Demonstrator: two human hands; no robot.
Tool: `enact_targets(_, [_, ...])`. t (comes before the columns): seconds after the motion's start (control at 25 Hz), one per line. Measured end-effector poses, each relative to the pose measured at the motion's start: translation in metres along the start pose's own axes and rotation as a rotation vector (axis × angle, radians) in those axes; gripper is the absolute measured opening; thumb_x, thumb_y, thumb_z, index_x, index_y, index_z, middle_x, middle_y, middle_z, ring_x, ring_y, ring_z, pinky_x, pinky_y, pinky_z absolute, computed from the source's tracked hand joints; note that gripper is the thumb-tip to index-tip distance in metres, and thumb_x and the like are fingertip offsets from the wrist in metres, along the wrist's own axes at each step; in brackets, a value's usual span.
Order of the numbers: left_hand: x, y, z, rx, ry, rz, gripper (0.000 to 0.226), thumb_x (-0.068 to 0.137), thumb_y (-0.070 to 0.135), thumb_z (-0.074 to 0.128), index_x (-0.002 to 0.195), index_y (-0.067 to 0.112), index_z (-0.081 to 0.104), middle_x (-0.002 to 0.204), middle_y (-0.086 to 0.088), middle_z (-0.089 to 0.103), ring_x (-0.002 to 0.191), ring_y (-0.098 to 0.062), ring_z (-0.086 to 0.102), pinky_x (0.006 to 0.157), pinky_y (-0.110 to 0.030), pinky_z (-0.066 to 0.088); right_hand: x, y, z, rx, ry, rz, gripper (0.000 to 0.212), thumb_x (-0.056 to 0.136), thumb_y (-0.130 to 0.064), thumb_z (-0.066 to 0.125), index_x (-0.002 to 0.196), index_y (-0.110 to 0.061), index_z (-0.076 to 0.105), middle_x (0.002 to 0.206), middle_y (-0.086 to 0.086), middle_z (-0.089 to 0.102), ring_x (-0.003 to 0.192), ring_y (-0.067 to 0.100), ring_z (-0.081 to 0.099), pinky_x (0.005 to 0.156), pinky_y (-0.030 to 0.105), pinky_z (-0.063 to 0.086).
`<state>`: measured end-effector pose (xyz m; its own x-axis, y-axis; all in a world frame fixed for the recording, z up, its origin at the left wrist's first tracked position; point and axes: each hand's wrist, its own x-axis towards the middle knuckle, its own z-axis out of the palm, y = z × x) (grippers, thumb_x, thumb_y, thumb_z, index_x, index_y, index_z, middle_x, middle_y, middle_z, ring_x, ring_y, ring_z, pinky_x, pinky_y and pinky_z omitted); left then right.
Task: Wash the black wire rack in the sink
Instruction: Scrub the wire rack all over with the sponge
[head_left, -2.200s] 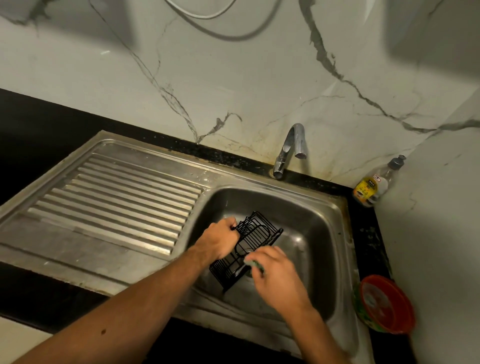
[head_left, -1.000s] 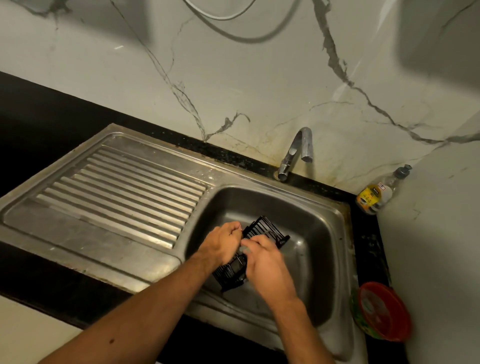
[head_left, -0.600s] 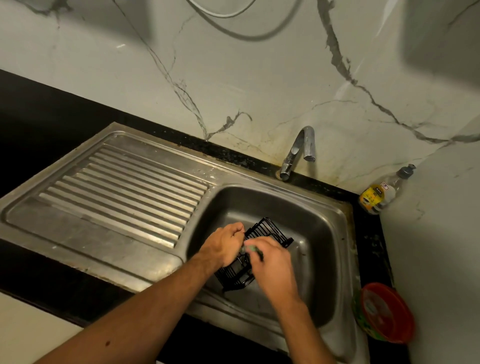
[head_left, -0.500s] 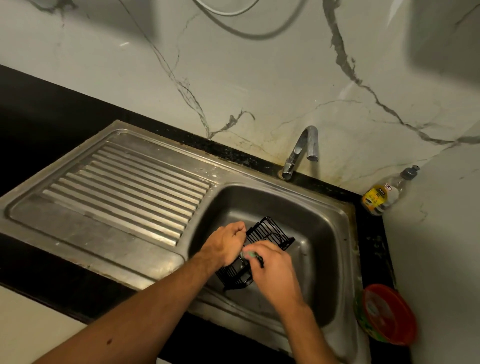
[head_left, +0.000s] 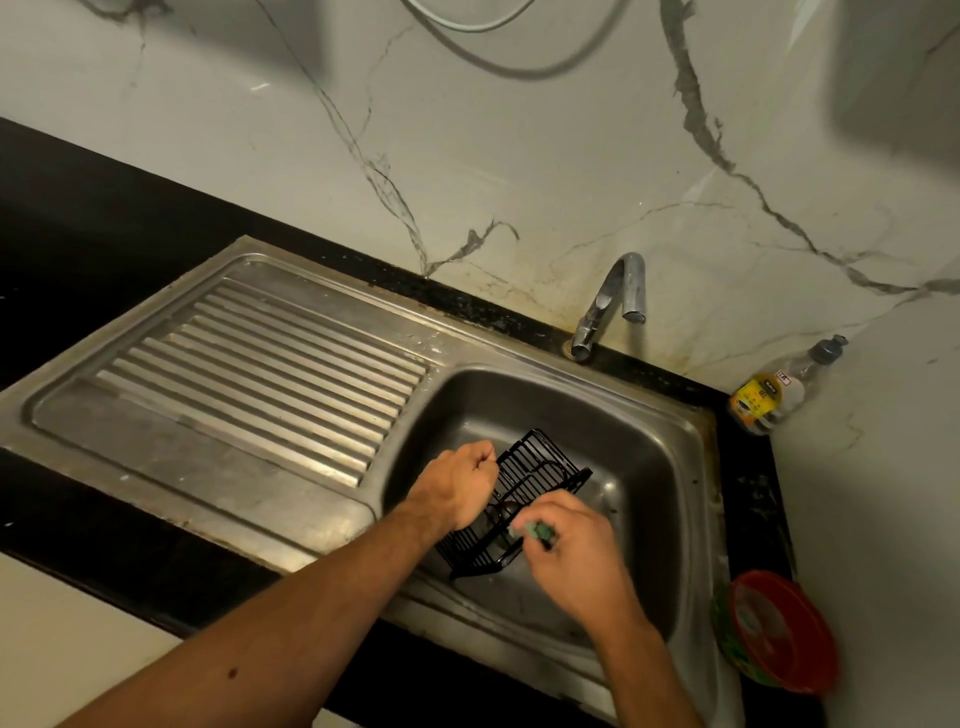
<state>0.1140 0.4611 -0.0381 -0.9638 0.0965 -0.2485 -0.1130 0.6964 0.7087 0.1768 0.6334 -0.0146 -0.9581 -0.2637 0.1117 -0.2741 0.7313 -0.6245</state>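
Both hands work inside the sink (head_left: 670, 441). The left hand (head_left: 457, 486) grips the black wire rack (head_left: 530, 483), tilted in the basin; the right hand (head_left: 576, 556) pinches a green scrubber (head_left: 540, 530) against it. Scrubbing appears underway; rinsing remains, the faucet (head_left: 615, 296) showing no water.

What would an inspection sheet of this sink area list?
Surface: stainless steel sink with ribbed drainboard, black counter.
Job's things: black wire rack tilted in the basin; small green scrubber.
Clutter: clear bottle with yellow label; red-rimmed round tub.
Grippers: left hand grips the rack; right hand pinches the scrubber against it.
Cables: white cable on the wall.
Surroundings: veined marble wall, chrome tap, no water seen running.
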Motion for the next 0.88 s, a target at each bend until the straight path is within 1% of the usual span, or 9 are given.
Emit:
enact_targets(0.16, [0.0, 0.004, 0.005, 0.001, -0.029, 0.011, 0.022, 0.096, 0.03, 0.035, 0.082, 0.021, 0.049, 0.076, -0.003, 0.062, 0.073, -0.024, 0.055, 0.075, -0.044, 0.05, 0.023, 0.013, -0.022, -0.23, 0.089, 0.211, 0.019, 0.09, -0.015, 0.065, 0.103, -0.027, 0.072, 0.105, -0.011, 0.057, 0.096, 0.003, 0.055, 0.095, 0.023, 0.047])
enact_targets(0.28, [-0.001, 0.007, 0.007, 0.001, -0.008, -0.002, 0.022, 0.095, 0.032, 0.035, 0.081, 0.022, 0.049, 0.078, -0.003, 0.063, 0.08, -0.029, 0.06, 0.078, -0.043, 0.051, 0.016, 0.002, -0.018, -0.177, 0.091, 0.262, 0.016, 0.084, -0.015, 0.067, 0.09, -0.03, 0.069, 0.099, -0.01, 0.057, 0.088, 0.006, 0.058, 0.089, 0.029, 0.052])
enact_targets(0.4, [0.0, 0.008, 0.007, 0.011, -0.03, 0.017, 0.023, 0.092, 0.036, 0.034, 0.082, 0.021, 0.049, 0.078, -0.003, 0.063, 0.083, -0.032, 0.061, 0.081, -0.044, 0.051, -0.007, -0.019, 0.001, -0.093, 0.002, 0.081, 0.018, 0.08, -0.014, 0.069, 0.086, -0.031, 0.068, 0.095, -0.015, 0.055, 0.079, 0.003, 0.057, 0.077, 0.015, 0.048])
enact_targets(0.48, [0.002, 0.008, 0.006, -0.009, -0.051, 0.024, 0.027, 0.089, 0.04, 0.032, 0.084, 0.023, 0.051, 0.081, -0.003, 0.065, 0.086, -0.032, 0.062, 0.084, -0.043, 0.051, -0.001, -0.021, 0.004, -0.021, 0.11, 0.018, 0.024, 0.088, -0.013, 0.068, 0.103, -0.031, 0.072, 0.098, -0.015, 0.054, 0.08, -0.001, 0.057, 0.072, 0.003, 0.041])
enact_targets(0.56, [0.002, 0.007, 0.006, -0.003, -0.059, 0.027, 0.027, 0.091, 0.04, 0.031, 0.084, 0.024, 0.052, 0.081, -0.002, 0.065, 0.085, -0.031, 0.062, 0.082, -0.042, 0.052, 0.01, -0.016, 0.003, -0.001, 0.199, 0.069, 0.036, 0.094, -0.005, 0.06, 0.122, -0.026, 0.069, 0.105, -0.011, 0.05, 0.087, -0.006, 0.053, 0.08, 0.0, 0.039])
enact_targets(0.64, [0.003, 0.005, 0.006, -0.015, -0.055, 0.023, 0.024, 0.091, 0.035, 0.033, 0.081, 0.023, 0.05, 0.075, -0.002, 0.062, 0.079, -0.03, 0.06, 0.078, -0.043, 0.052, 0.015, -0.007, 0.002, -0.078, 0.136, 0.148, 0.046, 0.092, 0.003, 0.054, 0.129, -0.024, 0.065, 0.118, -0.009, 0.047, 0.098, -0.005, 0.048, 0.098, 0.008, 0.041])
enact_targets(0.68, [0.004, 0.006, 0.006, -0.015, -0.056, 0.024, 0.023, 0.092, 0.033, 0.034, 0.08, 0.022, 0.05, 0.073, -0.002, 0.06, 0.076, -0.028, 0.058, 0.077, -0.043, 0.051, 0.015, -0.003, 0.002, -0.121, 0.099, 0.17, 0.049, 0.092, 0.004, 0.053, 0.131, -0.023, 0.064, 0.124, -0.008, 0.046, 0.102, -0.003, 0.048, 0.102, 0.011, 0.041])
enact_targets(0.8, [0.005, 0.01, 0.008, -0.002, -0.075, 0.034, 0.024, 0.095, 0.029, 0.034, 0.08, 0.02, 0.05, 0.073, -0.001, 0.059, 0.07, -0.022, 0.052, 0.073, -0.042, 0.049, 0.02, 0.004, -0.01, -0.152, 0.129, 0.209, 0.035, 0.095, -0.008, 0.059, 0.123, -0.028, 0.066, 0.122, -0.01, 0.056, 0.099, 0.0, 0.054, 0.095, 0.01, 0.041])
enact_targets(0.88, [0.007, 0.011, 0.008, -0.004, -0.08, 0.036, 0.025, 0.096, 0.028, 0.034, 0.079, 0.021, 0.05, 0.072, 0.0, 0.059, 0.069, -0.02, 0.051, 0.07, -0.041, 0.047, 0.026, 0.006, -0.018, -0.093, 0.238, 0.28, 0.024, 0.094, -0.015, 0.063, 0.114, -0.026, 0.07, 0.113, -0.007, 0.066, 0.096, 0.005, 0.06, 0.095, 0.023, 0.049])
